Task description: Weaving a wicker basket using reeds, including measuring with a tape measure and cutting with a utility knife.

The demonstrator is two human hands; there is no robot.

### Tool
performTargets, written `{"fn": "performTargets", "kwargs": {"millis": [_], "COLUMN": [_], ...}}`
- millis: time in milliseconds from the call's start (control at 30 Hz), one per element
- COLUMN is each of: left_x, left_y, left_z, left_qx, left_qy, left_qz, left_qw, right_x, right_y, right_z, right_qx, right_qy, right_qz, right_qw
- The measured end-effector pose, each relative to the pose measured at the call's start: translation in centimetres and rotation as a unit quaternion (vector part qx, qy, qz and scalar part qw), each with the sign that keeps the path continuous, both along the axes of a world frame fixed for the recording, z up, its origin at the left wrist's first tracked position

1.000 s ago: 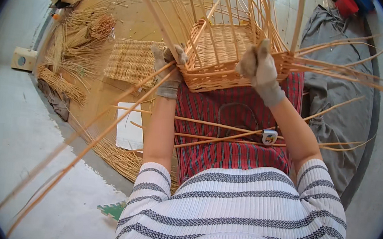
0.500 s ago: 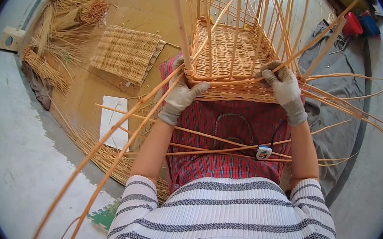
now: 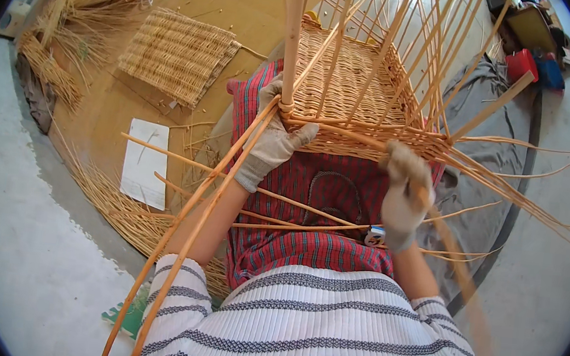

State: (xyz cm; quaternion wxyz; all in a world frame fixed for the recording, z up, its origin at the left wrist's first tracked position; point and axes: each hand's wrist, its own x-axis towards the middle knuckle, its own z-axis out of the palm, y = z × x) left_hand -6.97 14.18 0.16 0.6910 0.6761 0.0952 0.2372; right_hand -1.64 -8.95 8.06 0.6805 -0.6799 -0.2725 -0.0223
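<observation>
A wicker basket [image 3: 344, 73] with tall upright stakes sits at the far end of a red plaid cloth [image 3: 319, 251] over my lap. My left hand [image 3: 278, 146], in a grey glove, grips the basket's near left corner beside a thick pole [image 3: 293, 33], its thumb on the front rim. My gloved right hand [image 3: 405, 194], blurred, is below the rim, closed on a long willow rod [image 3: 454, 255] that runs from the weave down to the lower right. Loose rods [image 3: 309, 215] cross the cloth, near a small tape measure [image 3: 375, 236].
Willow bundles [image 3: 71, 30], a folded woven mat [image 3: 173, 55] and a white sheet [image 3: 144, 163] lie on the board [image 3: 98, 103] at left. A grey cloth [image 3: 463, 197] is at right. Red and blue containers [image 3: 523, 64] stand at back right.
My right hand has left the rim, moving down toward me with a rod that swings from upper right to lower right. My left hand stays on the corner. The view has shifted.
</observation>
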Motion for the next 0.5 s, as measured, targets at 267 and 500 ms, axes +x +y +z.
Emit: {"fn": "performTargets", "kwargs": {"millis": [267,500], "left_x": [0.4,0.8], "left_y": [-0.4,-1.5], "left_z": [-0.5,-1.0], "left_qx": [-0.041,-0.079], "left_qy": [-0.013,-0.016], "left_qz": [0.029,0.125], "left_qw": [0.999,0.989], "right_x": [7.3,13.4], "right_y": [8.8,20.2], "right_z": [7.6,3.7], "right_qx": [-0.203,-0.512], "right_qy": [-0.200,-0.294], "right_qz": [0.097,-0.149], "right_qw": [0.954,0.793]}}
